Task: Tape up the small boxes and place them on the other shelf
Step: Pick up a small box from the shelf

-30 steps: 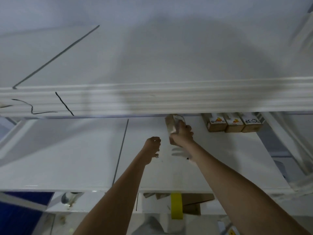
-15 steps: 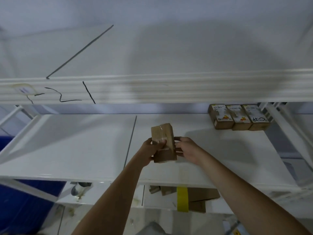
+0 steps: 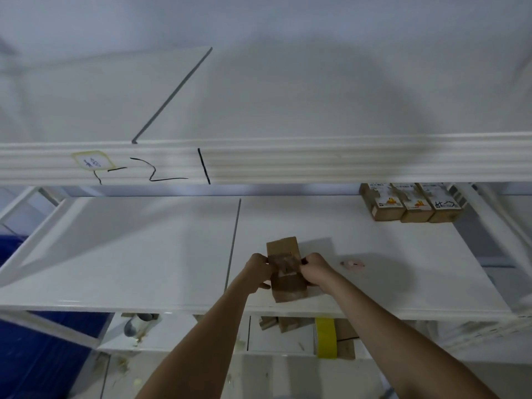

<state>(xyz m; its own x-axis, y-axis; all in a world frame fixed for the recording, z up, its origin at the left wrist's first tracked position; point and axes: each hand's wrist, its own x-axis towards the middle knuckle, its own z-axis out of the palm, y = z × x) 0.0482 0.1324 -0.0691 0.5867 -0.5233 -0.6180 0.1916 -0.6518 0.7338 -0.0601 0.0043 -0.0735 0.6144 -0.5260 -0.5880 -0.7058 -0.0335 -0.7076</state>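
A small brown cardboard box (image 3: 285,286) is held over the front of the white middle shelf (image 3: 144,254). A strip of clear tape (image 3: 283,263) runs across its middle. My left hand (image 3: 257,270) grips the box's left side and my right hand (image 3: 315,269) grips its right side, fingers curled at the tape's ends. Three small taped boxes with printed labels (image 3: 410,204) stand in a row at the shelf's back right.
A small pink object (image 3: 352,264) lies on the shelf to the right of my hands. The upper shelf's ribbed front edge (image 3: 288,162) hangs overhead. Below, a lower shelf carries a yellow tape roll (image 3: 325,338), cardboard pieces and a grey cylinder (image 3: 135,323).
The box came from the back of the shelf in my right hand toward the front edge. My left hand joined it, and both hands now hold it lower and nearer.
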